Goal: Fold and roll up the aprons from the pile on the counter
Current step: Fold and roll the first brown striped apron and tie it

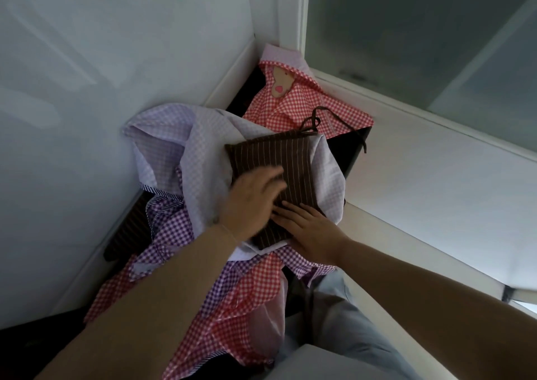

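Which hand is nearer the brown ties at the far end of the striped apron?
Left. The left hand lies across the striped apron's middle; the right hand presses its near end, farther from the brown ties.

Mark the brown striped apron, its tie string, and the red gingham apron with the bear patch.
brown striped apron [273, 158]: head view, middle of folded panel.
tie string [315, 122]: head view, loop at top corner.
red gingham apron [305, 100]: head view, checked cloth beside bear patch.

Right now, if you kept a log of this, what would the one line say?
step: flattening folded brown striped apron | left hand: flat on it, blurred | right hand: flat on near edge | under: pale checked apron, pile
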A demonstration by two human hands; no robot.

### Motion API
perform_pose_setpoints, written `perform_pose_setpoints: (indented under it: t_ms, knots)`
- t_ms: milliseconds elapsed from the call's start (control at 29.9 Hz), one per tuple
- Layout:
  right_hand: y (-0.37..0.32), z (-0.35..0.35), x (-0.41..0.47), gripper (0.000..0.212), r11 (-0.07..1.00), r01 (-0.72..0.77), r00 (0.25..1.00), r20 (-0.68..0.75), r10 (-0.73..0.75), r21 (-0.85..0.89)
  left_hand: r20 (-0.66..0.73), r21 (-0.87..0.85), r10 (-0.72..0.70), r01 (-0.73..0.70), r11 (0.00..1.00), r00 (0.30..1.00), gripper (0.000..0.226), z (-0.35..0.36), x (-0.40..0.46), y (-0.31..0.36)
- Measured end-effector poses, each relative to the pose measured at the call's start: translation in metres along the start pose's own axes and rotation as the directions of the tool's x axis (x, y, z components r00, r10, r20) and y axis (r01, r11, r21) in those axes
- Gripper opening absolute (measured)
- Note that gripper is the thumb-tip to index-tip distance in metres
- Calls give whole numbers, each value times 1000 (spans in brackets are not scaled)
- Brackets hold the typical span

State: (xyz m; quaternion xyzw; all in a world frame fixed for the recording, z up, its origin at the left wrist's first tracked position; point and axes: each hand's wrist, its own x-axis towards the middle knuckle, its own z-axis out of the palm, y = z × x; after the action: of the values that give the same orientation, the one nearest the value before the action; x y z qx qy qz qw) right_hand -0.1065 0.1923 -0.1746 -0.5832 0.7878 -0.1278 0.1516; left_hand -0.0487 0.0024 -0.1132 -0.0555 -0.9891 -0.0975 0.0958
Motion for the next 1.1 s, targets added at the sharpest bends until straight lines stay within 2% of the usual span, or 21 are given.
perform_pose_setpoints:
  t_ms: [33,67,134,167,234,335,402,502,569,603,703,837,971,1038,1071,1105]
  knots:
    - [2,-1,0,58,999,5,1000,-13,-6,-35,90,-12,48,-47,999,995,36,11,-14,11]
    - [5,0,-1,58,998,5,1000,-13,-6,-70,201,-8,24,-23,1000,979,45,20,-27,19]
    - [11,3,-1,60,994,-20,1000,14,22,-104,394,61,-97,79,995,914,70,34,-47,22]
    - [15,4,0,62,995,-37,999,24,39,-95,439,80,-146,123,989,887,78,40,-53,20]
    - [20,3,3,60,996,-79,997,14,79,-35,501,68,-232,229,971,834,77,40,-58,16]
    - [27,-14,11,52,984,-161,987,41,158,78,474,-12,-319,368,930,821,65,33,-54,12]
    - [32,-30,14,50,941,-289,956,111,273,177,482,-150,-374,495,856,792,58,27,-49,7]
    - [41,-41,21,43,870,-404,908,235,346,281,549,-369,-485,718,591,681,50,18,-46,0]
    - [47,-42,30,36,791,-463,885,244,395,399,590,-455,-518,785,420,620,43,16,-45,-4]
    - [50,-42,34,34,738,-491,871,241,428,462,598,-476,-532,800,366,600,40,15,-44,-5]
    - [54,-41,47,32,647,-544,833,247,496,534,556,-467,-603,815,343,572,37,14,-35,-5]
    - [48,-36,60,30,656,-574,801,170,573,490,511,-462,-712,853,244,481,38,16,-26,-2]
    - [42,-32,66,42,620,-557,783,100,614,552,479,-426,-782,885,188,397,43,21,-20,-5]
    - [37,-33,65,43,595,-569,749,60,660,568,487,-428,-791,890,154,371,43,21,-16,-7]
    - [33,-35,62,42,622,-558,734,-24,679,549,493,-429,-791,892,141,362,43,21,-13,-8]
    - [31,-35,59,41,718,-506,735,-197,649,478,496,-433,-791,892,131,357,44,22,-12,-9]
